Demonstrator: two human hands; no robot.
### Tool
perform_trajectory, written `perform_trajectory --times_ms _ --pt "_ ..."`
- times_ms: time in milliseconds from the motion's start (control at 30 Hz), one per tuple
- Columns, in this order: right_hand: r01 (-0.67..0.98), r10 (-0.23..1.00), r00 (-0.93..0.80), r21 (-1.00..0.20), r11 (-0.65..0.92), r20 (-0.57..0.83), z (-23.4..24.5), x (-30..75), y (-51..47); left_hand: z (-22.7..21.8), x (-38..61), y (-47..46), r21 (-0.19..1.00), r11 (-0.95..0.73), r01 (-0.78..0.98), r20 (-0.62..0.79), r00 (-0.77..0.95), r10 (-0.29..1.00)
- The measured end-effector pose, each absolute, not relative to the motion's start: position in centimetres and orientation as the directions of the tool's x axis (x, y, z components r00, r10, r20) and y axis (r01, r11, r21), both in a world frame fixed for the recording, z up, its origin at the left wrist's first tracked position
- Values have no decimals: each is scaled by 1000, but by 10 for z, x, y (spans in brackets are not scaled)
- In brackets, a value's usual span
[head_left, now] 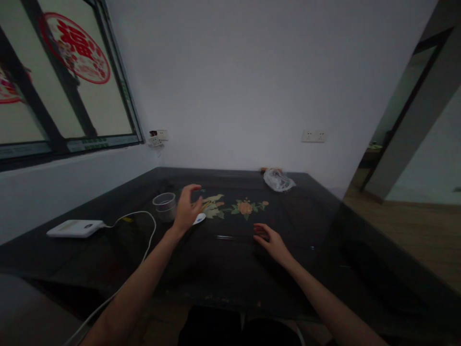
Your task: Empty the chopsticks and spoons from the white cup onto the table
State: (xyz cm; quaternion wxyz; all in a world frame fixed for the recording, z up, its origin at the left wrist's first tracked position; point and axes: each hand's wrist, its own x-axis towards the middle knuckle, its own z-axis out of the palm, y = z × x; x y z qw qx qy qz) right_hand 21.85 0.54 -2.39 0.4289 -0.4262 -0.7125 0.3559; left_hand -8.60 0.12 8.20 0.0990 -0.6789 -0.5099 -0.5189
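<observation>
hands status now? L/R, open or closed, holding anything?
Left hand: raised above the table, fingers loosely curled, holds nothing visible; a clear cup sits beside it.
Right hand: open, flat on the table, empty.

Cup: small clear round glass cup (164, 205), upright, open mouth up, on the dark table left of frame centre, just beside the raised hand.
White piece: small flat white oval object (199, 219) with a blue mark, lying on the table at frame centre; possibly a tag, too dim to tell.
Contact: neither clearly gripped.
</observation>
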Motion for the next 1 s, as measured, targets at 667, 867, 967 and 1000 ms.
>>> perform_trajectory --times_ms 667,867,967,1000 --pt "637 904 -333 -644 424 267 -12 222 3 4 6 -9 198 -681 706 160 662 732" --pt "634 899 -351 -640 434 261 -17 223 5 2 3 -8 205 -650 732 143 635 760" --pt "645 898 -354 -628 436 260 -18 223 5 2 2 -6 210 -648 732 147 632 761" --pt "647 898 -355 -625 437 260 -18 223 5 2 2 -6 214 -647 732 146 631 762"
